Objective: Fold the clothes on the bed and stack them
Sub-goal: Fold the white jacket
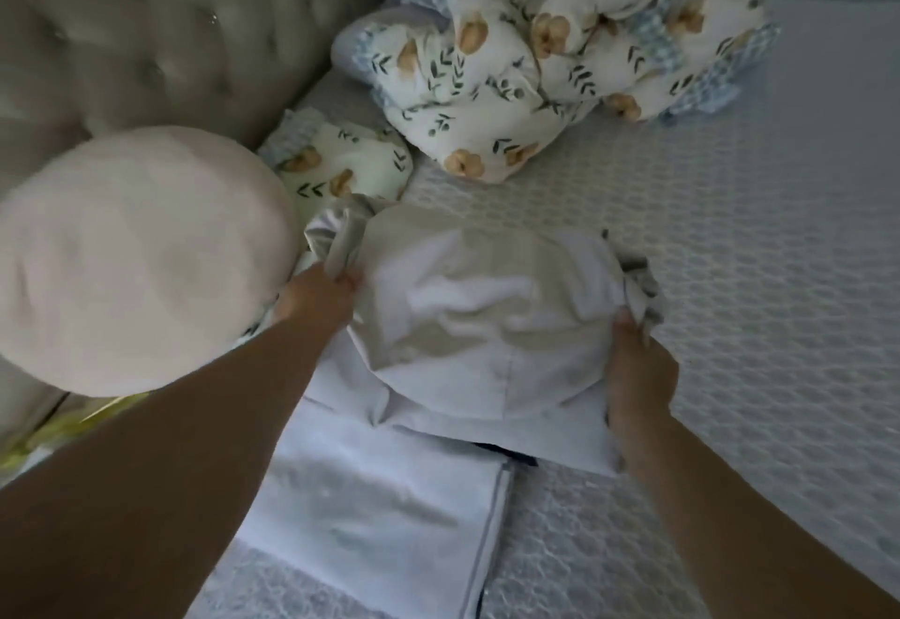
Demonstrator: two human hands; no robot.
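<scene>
Pink pillow [141, 258] blurred, cut off at left edge; covers headboard [146, 34] partly.

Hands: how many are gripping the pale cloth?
2. Left hand grips the pale cloth at its left bunched end; right hand grips its right end.

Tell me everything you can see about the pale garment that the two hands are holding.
The pale garment is white to light grey, of soft, thin-looking cloth with a seam down its middle. It lies stretched and bulging between the hands, over a flat white cloth on the bed. The left hand grips its bunched left end; the right hand grips its crumpled right end. What kind of garment it is I cannot tell.
</scene>
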